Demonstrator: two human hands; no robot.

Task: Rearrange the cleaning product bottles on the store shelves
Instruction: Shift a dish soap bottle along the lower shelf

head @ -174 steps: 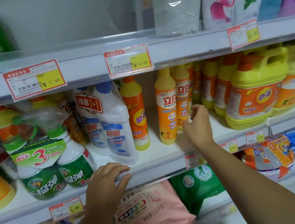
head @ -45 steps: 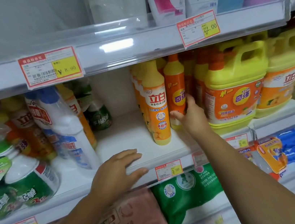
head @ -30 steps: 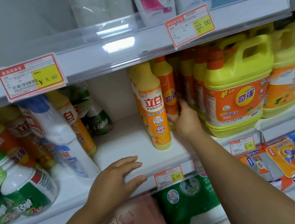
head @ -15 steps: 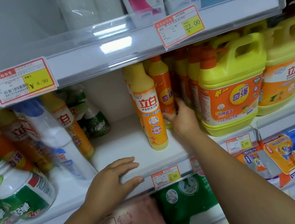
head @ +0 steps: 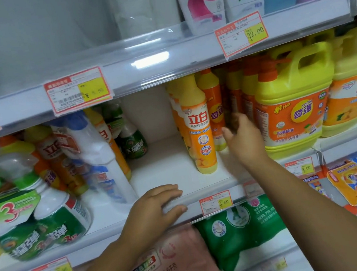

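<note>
Orange slim bottle [head: 215, 109] stands on middle shelf [head: 171, 159] at right hand [head: 243, 136] fingertips, tucked behind front yellow-orange bottle [head: 199, 130] just left of hand; right hand loosely spread, fingers reaching among bottles, grip on any bottle cannot tell; big yellow jug [head: 295, 105] just right of it; left hand [head: 153, 210] flat, fingers wide, resting on shelf edge, holding nothing; white spray bottles [head: 93, 154] farther left.

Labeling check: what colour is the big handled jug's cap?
Orange, on the yellow jug; its cap shows clearest in the head view.
</note>
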